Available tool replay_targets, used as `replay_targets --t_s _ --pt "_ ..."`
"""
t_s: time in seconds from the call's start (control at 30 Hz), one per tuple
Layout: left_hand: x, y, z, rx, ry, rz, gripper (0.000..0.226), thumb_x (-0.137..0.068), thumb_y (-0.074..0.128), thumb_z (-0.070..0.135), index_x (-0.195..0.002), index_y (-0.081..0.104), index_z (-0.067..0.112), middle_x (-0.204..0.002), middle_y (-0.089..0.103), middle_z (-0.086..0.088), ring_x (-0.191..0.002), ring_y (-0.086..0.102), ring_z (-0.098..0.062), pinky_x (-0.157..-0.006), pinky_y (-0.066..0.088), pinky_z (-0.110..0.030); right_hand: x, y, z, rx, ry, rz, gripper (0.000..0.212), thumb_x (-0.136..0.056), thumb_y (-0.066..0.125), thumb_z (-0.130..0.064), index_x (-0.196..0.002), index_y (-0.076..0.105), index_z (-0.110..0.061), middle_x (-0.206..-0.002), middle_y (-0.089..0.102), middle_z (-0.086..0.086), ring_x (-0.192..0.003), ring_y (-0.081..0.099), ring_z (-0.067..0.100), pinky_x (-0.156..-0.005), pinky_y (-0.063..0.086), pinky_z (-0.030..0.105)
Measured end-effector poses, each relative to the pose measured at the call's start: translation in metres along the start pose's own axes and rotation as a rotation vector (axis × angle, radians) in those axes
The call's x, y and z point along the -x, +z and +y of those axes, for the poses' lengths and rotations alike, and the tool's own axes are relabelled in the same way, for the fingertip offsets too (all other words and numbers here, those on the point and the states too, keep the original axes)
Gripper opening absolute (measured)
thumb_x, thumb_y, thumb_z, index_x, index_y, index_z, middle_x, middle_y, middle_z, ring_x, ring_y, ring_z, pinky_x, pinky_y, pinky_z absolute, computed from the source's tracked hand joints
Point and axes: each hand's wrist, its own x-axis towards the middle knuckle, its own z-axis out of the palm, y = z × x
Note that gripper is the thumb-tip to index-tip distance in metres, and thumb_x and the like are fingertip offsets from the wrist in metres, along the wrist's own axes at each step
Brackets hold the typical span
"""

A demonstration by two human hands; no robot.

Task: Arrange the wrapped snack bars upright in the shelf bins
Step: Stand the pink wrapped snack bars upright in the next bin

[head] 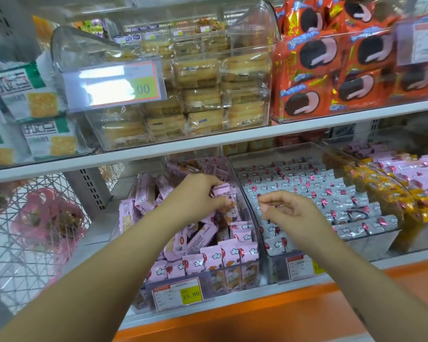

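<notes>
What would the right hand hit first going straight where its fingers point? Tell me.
Probably the pink snack bar gripped by the left hand; the right hand points left at it. Depth unclear: the clear bin wall between may come first.

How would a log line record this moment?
left hand: pinches pink bar | right hand: empty, over grey bars | pink bin: front row upright, rest jumbled

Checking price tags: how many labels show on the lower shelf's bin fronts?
2: the 15.80 label on the pink-bar bin, another label on the grey-bar bin. Others may be hidden.
</notes>
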Motion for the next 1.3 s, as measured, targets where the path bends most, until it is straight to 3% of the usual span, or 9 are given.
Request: replay_targets --t_s 0.13,0.27,0.4,0.53,0.67,0.8,0.9,1.03,1.3 --pt "-0.012 0.007 0.003 0.01 -0.044 -0.025 0.043 -0.087 0.064 0.039 -0.123 0.055 0.017 -0.106 0.063 -0.002 -0.08 0.051 -0.009 -0.066 0.036 -0.022 -0.002 0.0 0.003 -0.001 0.005 0.001 0.011 -0.088 0.063 -0.019 -0.094 0.066 -0.029 -0.094 0.066 -0.015 -0.082 0.064 -0.002 -0.078 0.05 0.018" --pt "-0.009 0.027 0.006 -0.017 -0.055 -0.107 0.03 -0.09 0.062 0.028 -0.118 0.054 0.02 -0.108 0.06 -0.005 -0.074 0.052 -0.01 -0.059 0.036 -0.022 -0.002 0.0 0.002 -0.007 -0.001 -0.005 0.012 -0.088 0.063 -0.019 -0.093 0.066 -0.029 -0.093 0.066 -0.015 -0.081 0.064 -0.001 -0.078 0.05 0.019" --pt "-0.002 0.043 0.006 0.027 -0.081 -0.122 0.033 -0.093 0.058 0.024 -0.124 0.055 0.013 -0.125 0.058 -0.006 -0.108 0.056 -0.019 -0.078 0.037 -0.019 -0.001 0.0 0.002 -0.009 -0.005 -0.01 0.011 -0.088 0.063 -0.02 -0.094 0.066 -0.029 -0.093 0.066 -0.015 -0.08 0.064 -0.001 -0.08 0.052 0.022" --pt "0.005 0.026 0.005 0.121 -0.088 -0.044 0.027 -0.094 0.055 0.023 -0.12 0.055 0.018 -0.106 0.066 -0.004 -0.088 0.065 -0.017 -0.077 0.051 -0.028 -0.002 -0.001 0.002 -0.017 0.005 0.007 0.011 -0.088 0.064 -0.02 -0.092 0.066 -0.029 -0.092 0.067 -0.014 -0.081 0.066 0.004 -0.084 0.056 0.035" --pt "0.024 0.002 0.004 0.245 -0.036 0.196 0.019 -0.097 0.049 0.028 -0.115 0.05 0.033 -0.099 0.065 0.005 -0.08 0.067 -0.019 -0.067 0.053 -0.034 -0.002 0.001 0.0 0.013 -0.004 0.034 0.012 -0.088 0.064 -0.022 -0.097 0.065 -0.03 -0.089 0.068 -0.017 -0.089 0.063 0.036 -0.082 0.055 0.048" --pt "0.041 0.005 -0.002 0.585 -0.032 0.413 0.018 -0.097 0.046 0.029 -0.104 0.046 0.045 -0.093 0.065 0.015 -0.082 0.068 -0.011 -0.08 0.054 -0.04 -0.002 0.005 -0.002 0.042 -0.057 0.031 0.027 -0.089 0.061 -0.02 -0.112 0.055 -0.033 -0.112 0.057 -0.021 -0.105 0.055 0.002 -0.092 0.048 0.028" --pt "0.047 0.012 0.004 0.907 -0.05 0.408 0.019 -0.097 0.045 0.021 -0.111 0.051 0.032 -0.098 0.065 0.01 -0.084 0.068 -0.008 -0.077 0.055 -0.025 -0.002 0.008 -0.003 -0.018 -0.067 -0.014 0.042 -0.088 0.062 -0.022 -0.124 0.045 -0.037 -0.121 0.051 -0.02 -0.113 0.05 0.001 -0.087 0.041 0.018" --pt "0.038 0.02 0.021 1.144 -0.102 0.215 0.023 -0.097 0.045 0.014 -0.119 0.05 0.013 -0.103 0.065 -0.006 -0.079 0.069 -0.006 -0.071 0.055 -0.019 -0.006 0.009 -0.005 -0.28 -0.038 0.047 0.023 -0.087 0.063 -0.015 -0.103 0.058 -0.03 -0.106 0.066 -0.003 -0.082 0.065 -0.002 -0.068 0.051 0.013" --pt "-0.013 0.016 -0.006 -0.222 0.216 0.12 0.024 -0.093 0.055 0.02 -0.113 0.066 0.026 -0.115 0.064 0.007 -0.107 0.058 -0.014 -0.092 0.045 -0.034 -0.013 -0.018 0.004 -0.453 -0.03 0.414 0.017 -0.087 0.064 -0.02 -0.098 0.056 -0.03 -0.104 0.065 0.005 -0.082 0.068 0.014 -0.072 0.051 0.026"
